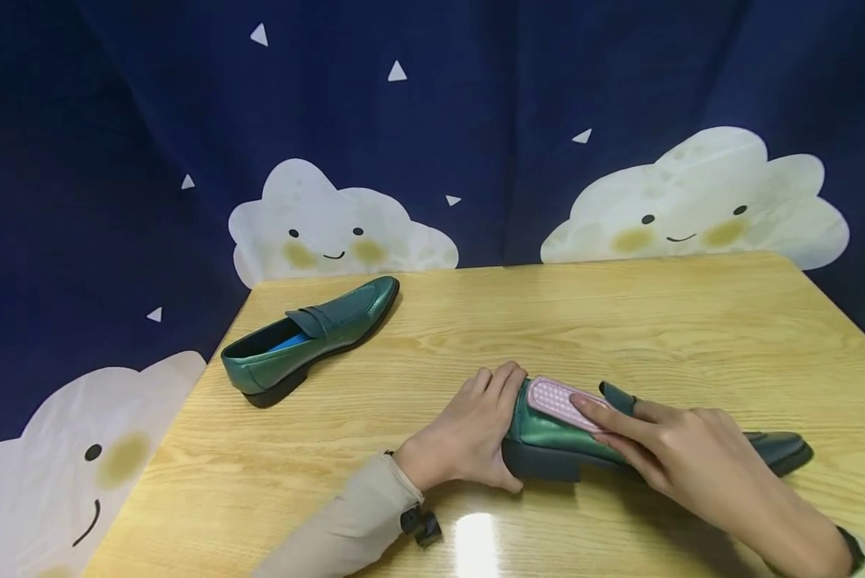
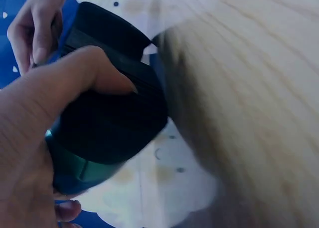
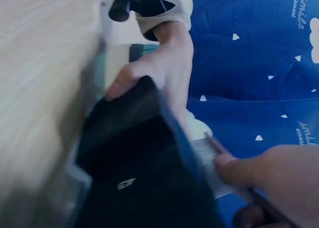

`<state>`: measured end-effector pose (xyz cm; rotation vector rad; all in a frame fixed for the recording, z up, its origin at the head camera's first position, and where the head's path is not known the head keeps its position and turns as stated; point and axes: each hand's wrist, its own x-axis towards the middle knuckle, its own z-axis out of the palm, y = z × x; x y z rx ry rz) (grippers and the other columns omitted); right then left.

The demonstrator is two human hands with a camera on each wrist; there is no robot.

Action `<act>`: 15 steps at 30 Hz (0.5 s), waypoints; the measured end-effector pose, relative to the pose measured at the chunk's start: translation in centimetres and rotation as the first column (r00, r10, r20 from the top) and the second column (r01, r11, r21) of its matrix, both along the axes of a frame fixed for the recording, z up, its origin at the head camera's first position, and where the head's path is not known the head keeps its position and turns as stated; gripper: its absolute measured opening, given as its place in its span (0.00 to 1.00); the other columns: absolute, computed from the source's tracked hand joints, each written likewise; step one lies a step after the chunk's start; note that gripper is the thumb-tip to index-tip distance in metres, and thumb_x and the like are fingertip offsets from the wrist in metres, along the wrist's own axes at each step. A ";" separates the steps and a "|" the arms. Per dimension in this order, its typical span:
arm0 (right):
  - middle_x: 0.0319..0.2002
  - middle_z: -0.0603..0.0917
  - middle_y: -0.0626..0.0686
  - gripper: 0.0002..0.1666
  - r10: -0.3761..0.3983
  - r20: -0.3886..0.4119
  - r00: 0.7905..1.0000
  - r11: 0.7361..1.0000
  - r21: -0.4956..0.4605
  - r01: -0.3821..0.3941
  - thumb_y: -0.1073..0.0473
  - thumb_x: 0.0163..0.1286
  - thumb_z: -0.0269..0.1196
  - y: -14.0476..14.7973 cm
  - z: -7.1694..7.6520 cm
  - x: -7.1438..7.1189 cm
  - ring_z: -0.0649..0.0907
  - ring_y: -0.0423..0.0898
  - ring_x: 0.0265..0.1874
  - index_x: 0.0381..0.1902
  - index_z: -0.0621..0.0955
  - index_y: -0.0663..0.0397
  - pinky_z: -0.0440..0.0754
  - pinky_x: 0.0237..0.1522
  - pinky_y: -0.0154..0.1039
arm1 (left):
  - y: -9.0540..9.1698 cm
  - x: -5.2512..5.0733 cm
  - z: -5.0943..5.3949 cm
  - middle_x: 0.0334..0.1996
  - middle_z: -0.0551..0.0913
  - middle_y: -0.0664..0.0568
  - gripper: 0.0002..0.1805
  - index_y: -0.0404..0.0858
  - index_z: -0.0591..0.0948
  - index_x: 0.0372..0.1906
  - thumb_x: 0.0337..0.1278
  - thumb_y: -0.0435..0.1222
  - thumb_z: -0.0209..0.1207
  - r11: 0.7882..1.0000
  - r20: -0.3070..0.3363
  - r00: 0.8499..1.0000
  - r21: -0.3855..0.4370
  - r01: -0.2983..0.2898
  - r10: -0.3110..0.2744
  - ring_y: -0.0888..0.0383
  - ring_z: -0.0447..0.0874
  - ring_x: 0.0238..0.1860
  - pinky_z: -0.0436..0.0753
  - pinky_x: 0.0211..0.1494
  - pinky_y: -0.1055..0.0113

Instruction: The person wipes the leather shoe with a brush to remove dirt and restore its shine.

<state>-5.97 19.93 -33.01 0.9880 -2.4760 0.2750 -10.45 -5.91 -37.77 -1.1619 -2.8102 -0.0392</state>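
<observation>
A green loafer (image 1: 548,433) with a dark sole and heel is held above the table at right of centre. The left hand (image 1: 464,437) grips it round the heel end; in the left wrist view the thumb of the left hand (image 2: 60,98) presses on the black heel (image 2: 109,123). The right hand (image 1: 700,457) pinches a pink brush (image 1: 558,401) with a pale textured face, lying along the shoe's side near the heel. In the right wrist view the dark sole (image 3: 139,173) fills the middle, with the right hand (image 3: 269,178) beside it.
A second green loafer (image 1: 317,337) with a blue insole rests upright at the table's left back, toe pointing right and away. The wooden table (image 1: 476,321) ends at a dark blue curtain (image 1: 476,104) printed with white clouds and triangles.
</observation>
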 end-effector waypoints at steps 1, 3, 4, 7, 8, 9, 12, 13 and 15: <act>0.17 0.62 0.36 0.30 -0.001 -0.016 1.000 1.000 0.024 0.002 0.35 0.76 0.37 -0.1 0.1 -0.2 0.54 0.29 0.13 0.59 0.80 0.34 0.53 0.14 0.28 | 0.1 0.0 0.1 0.69 0.59 0.40 0.73 0.31 0.53 0.72 0.19 0.71 0.68 1.000 -0.010 1.000 -0.014 -0.002 0.002 0.51 0.63 0.58 0.69 0.60 0.64; 0.17 0.65 0.38 0.38 0.002 -0.029 1.000 0.998 0.062 0.000 0.35 0.75 0.28 -0.3 0.2 -0.5 0.55 0.30 0.12 0.59 0.81 0.35 0.54 0.13 0.30 | 0.3 0.1 0.3 0.68 0.60 0.41 0.74 0.31 0.53 0.72 0.18 0.71 0.69 1.000 -0.016 1.000 -0.026 -0.006 0.005 0.52 0.63 0.58 0.68 0.60 0.63; 0.17 0.66 0.39 0.39 0.005 -0.037 0.999 0.997 0.076 -0.002 0.35 0.75 0.25 -0.4 0.2 -0.6 0.56 0.31 0.11 0.59 0.80 0.36 0.54 0.13 0.30 | 0.3 0.1 0.4 0.68 0.60 0.41 0.74 0.31 0.53 0.72 0.17 0.71 0.69 0.999 -0.017 1.000 -0.031 -0.006 0.006 0.52 0.63 0.58 0.67 0.61 0.64; 0.17 0.69 0.41 0.39 0.020 -0.056 0.998 0.995 0.099 -0.014 0.37 0.76 0.24 -0.7 0.2 -1.1 0.58 0.32 0.10 0.59 0.80 0.36 0.55 0.12 0.31 | 0.4 0.1 0.5 0.68 0.60 0.40 0.75 0.30 0.52 0.72 0.16 0.70 0.70 0.999 -0.007 1.000 -0.038 -0.004 0.004 0.53 0.63 0.57 0.66 0.61 0.63; 0.17 0.69 0.42 0.39 0.030 -0.062 0.998 0.995 0.099 -0.024 0.37 0.76 0.24 -0.8 0.2 -1.2 0.58 0.32 0.10 0.59 0.80 0.36 0.55 0.11 0.31 | 0.4 0.1 0.6 0.68 0.60 0.40 0.76 0.30 0.52 0.72 0.16 0.70 0.70 0.999 -0.001 1.000 -0.034 -0.002 0.002 0.53 0.63 0.57 0.66 0.61 0.63; 0.17 0.70 0.42 0.38 0.038 -0.070 0.997 0.994 0.103 -0.031 0.38 0.77 0.25 -0.9 0.2 -1.3 0.58 0.32 0.10 0.59 0.80 0.35 0.55 0.11 0.31 | 0.4 0.1 0.6 0.68 0.60 0.40 0.76 0.30 0.52 0.71 0.16 0.70 0.70 0.999 0.002 1.000 -0.032 0.000 0.001 0.53 0.63 0.57 0.66 0.62 0.63; 0.17 0.72 0.44 0.37 0.068 -0.084 0.994 0.992 0.113 -0.059 0.41 0.78 0.25 -1.1 0.3 -1.4 0.59 0.32 0.09 0.58 0.81 0.35 0.54 0.10 0.30 | 0.3 0.0 0.5 0.67 0.60 0.40 0.75 0.29 0.53 0.70 0.15 0.69 0.71 1.000 0.009 1.000 -0.016 0.006 -0.006 0.53 0.62 0.56 0.66 0.62 0.63; 0.18 0.75 0.45 0.37 0.078 -0.081 0.994 0.990 0.121 -0.068 0.41 0.78 0.25 -1.2 0.4 -1.3 0.60 0.33 0.08 0.58 0.81 0.35 0.54 0.10 0.30 | 0.2 0.0 0.5 0.67 0.60 0.40 0.74 0.30 0.54 0.70 0.15 0.69 0.71 1.000 0.011 1.000 -0.006 0.010 -0.010 0.53 0.62 0.56 0.66 0.62 0.64; 0.21 0.79 0.47 0.37 0.092 -0.047 0.995 0.987 0.139 -0.085 0.41 0.78 0.24 -1.3 0.5 -1.0 0.61 0.32 0.08 0.59 0.80 0.34 0.54 0.10 0.29 | 0.2 -0.1 0.4 0.67 0.60 0.41 0.73 0.30 0.55 0.70 0.15 0.68 0.71 1.000 0.013 1.000 0.006 0.017 -0.017 0.54 0.62 0.56 0.66 0.62 0.64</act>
